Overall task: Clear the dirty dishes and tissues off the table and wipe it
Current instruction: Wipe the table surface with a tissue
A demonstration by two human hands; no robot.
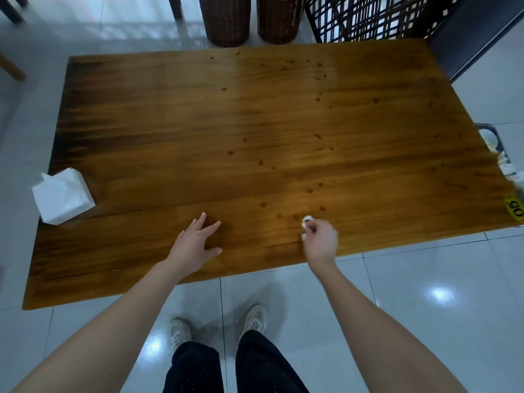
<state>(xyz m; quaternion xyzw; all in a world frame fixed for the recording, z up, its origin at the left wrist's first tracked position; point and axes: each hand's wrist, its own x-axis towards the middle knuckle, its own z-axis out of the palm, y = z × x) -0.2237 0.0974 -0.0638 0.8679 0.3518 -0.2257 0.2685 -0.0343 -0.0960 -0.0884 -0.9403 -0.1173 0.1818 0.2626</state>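
Note:
A wooden table (pixel 170 131) fills the view, dotted with several small reddish-brown stains (pixel 263 205) across its middle and right. My right hand (pixel 321 239) holds a small crumpled white tissue (pixel 306 221) pressed on the table near the front edge, beside some stains. My left hand (pixel 197 242) rests flat on the wood with fingers spread, to the left of the right hand. A white pack of tissues (pixel 63 195) sits at the table's left edge.
A dark bin (pixel 499 154) holding white dishes and tissues stands off the table's right edge. A yellow number tag (pixel 514 209) is at the right corner. Two wicker baskets (pixel 228 21) and a lattice chair (pixel 368 18) stand behind the table.

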